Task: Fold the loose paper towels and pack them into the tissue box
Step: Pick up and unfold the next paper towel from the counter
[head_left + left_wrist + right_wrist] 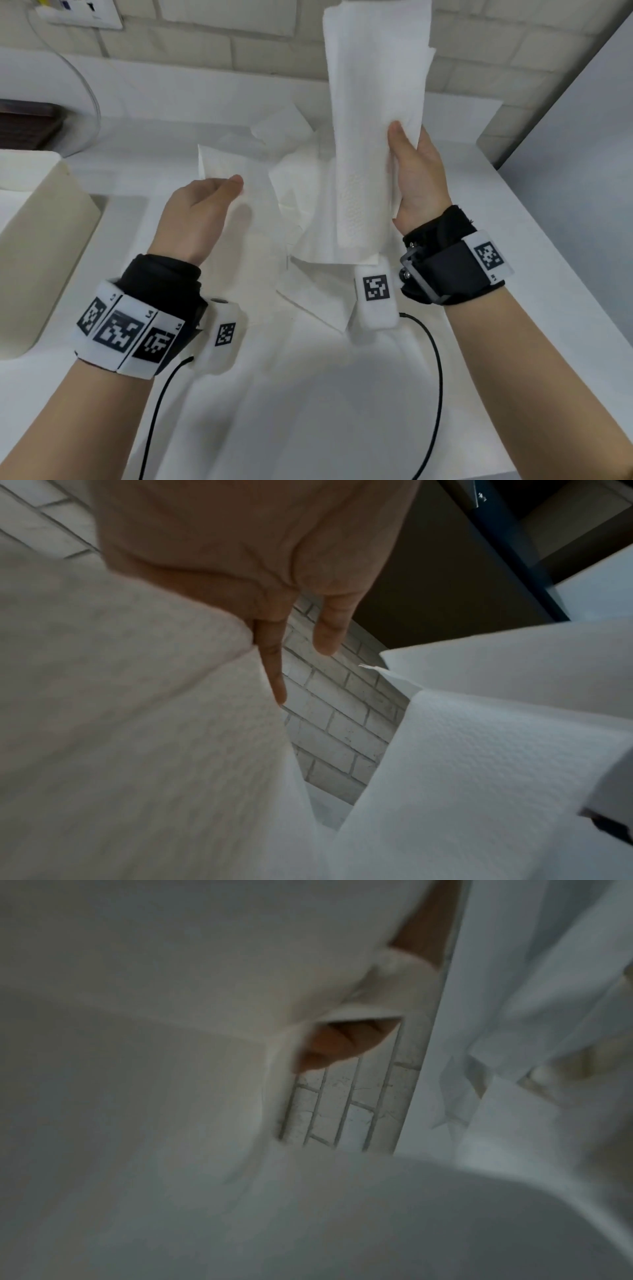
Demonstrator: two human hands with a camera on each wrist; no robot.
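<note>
Right hand point(416, 178) fingers curled round a folded paper towel point(373, 113) held upright at upper centre, left hand point(198, 212) pinching another sheet point(219, 161) (grip partly hidden), loose towels point(308, 219) heaped mid-frame on the white desk point(308, 394), tissue box point(37, 246) at left edge.

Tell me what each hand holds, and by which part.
Right hand grips a folded towel upright, grip on its right edge near the lower half. Left hand pinches another towel by its near edge.
</note>
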